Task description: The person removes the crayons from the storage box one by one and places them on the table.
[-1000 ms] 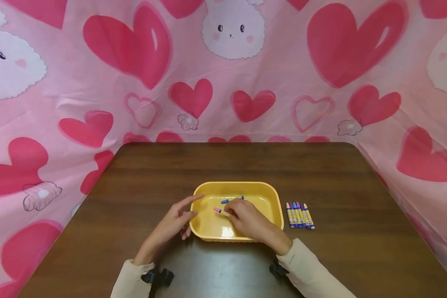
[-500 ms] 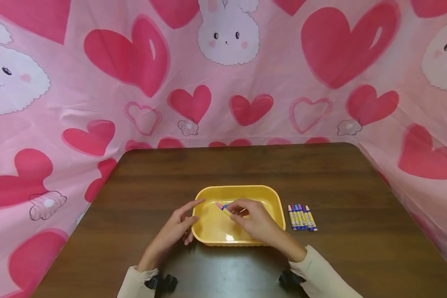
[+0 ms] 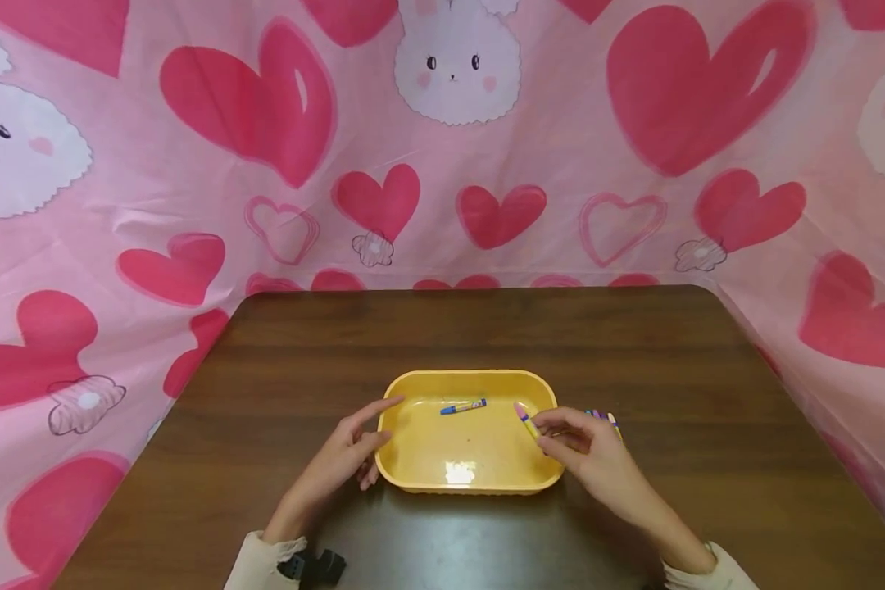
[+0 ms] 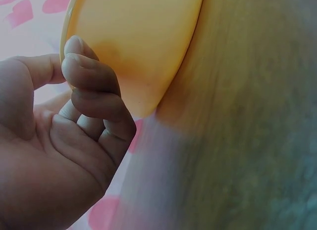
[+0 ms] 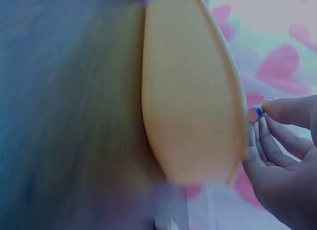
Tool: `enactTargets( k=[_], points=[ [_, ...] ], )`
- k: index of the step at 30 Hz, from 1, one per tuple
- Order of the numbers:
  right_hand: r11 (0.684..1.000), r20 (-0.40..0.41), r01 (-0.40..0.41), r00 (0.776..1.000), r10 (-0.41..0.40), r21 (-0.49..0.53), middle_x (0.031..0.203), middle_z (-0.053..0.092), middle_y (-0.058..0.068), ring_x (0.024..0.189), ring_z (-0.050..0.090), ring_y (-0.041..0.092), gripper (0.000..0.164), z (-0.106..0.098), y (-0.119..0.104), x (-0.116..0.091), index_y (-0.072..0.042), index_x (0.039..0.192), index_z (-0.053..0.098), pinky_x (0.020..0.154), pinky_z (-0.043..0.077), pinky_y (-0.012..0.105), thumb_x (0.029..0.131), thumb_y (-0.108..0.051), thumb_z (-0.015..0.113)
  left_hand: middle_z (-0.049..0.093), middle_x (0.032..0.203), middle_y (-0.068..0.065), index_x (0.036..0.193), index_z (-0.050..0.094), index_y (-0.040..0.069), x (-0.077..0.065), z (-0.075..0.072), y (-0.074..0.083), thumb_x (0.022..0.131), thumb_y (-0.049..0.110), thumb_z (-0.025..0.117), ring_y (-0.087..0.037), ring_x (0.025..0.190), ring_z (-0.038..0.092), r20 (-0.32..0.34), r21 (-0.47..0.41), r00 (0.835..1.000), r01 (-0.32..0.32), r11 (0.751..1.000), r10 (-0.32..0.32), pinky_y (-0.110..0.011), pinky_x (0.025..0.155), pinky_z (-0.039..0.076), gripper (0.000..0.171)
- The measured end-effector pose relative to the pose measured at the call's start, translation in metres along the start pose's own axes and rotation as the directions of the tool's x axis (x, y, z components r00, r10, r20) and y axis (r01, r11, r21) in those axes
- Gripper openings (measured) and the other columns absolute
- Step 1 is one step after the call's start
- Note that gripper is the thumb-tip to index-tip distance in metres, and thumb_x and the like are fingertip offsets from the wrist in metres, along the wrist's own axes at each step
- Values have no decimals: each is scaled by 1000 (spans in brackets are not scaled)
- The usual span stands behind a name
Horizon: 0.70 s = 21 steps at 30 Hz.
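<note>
A yellow tray [image 3: 428, 459] sits on the table in the head view, with a blue crayon [image 3: 463, 407] lying inside near its far wall. My left hand [image 3: 339, 455] holds the tray's left rim, index finger and thumb over the edge and the other fingers bent outside it. Between thumb and fingers, my right hand [image 3: 601, 459] pinches a pink crayon [image 3: 525, 419] above the tray's right edge, pink tip pointing up and left. One end of that crayon [image 5: 254, 115] shows beside the tray wall in the right wrist view.
Several crayons [image 3: 614, 424] lie to the right of the tray, mostly hidden behind the right hand. Dark wooden table [image 3: 302, 352] surrounds the tray. A pink heart-patterned cloth [image 3: 428, 147] hangs behind and at both sides.
The right hand has lifted the pink crayon from the tray's middle and carried it right to the right rim. The blue crayon is uncovered now. The left hand stays at the rim.
</note>
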State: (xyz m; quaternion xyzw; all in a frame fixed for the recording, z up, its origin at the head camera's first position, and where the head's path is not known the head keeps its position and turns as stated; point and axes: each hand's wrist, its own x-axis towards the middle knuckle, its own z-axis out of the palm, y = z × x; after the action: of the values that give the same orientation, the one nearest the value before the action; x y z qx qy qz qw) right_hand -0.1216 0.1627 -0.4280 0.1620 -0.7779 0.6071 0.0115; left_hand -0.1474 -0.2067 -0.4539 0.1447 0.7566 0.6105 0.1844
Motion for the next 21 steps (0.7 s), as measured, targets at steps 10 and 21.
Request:
enactTargets(
  k=[10, 21],
  points=[
    [998, -310, -25, 950, 44, 64, 97, 72, -4, 87, 66, 5, 25, -75, 7, -13, 9, 112, 66, 77, 54, 16, 88, 3, 72, 54, 59, -25, 153, 39, 14, 3, 2, 5, 104, 16, 52, -21, 41, 50, -7, 25, 1000, -8, 1000, 8, -29, 43, 50, 50],
    [884, -433, -337, 884, 178, -325, 83, 72, -9, 71, 62, -6, 27, -120, 46, -28, 3, 109, 71, 61, 49, 16, 90, -17, 74, 55, 62, -22, 152, 40, 16, 0, 5, 6, 104, 21, 52, -23, 42, 51, -29, 54, 998, 49, 997, -48, -29, 44, 51, 50]
  ],
)
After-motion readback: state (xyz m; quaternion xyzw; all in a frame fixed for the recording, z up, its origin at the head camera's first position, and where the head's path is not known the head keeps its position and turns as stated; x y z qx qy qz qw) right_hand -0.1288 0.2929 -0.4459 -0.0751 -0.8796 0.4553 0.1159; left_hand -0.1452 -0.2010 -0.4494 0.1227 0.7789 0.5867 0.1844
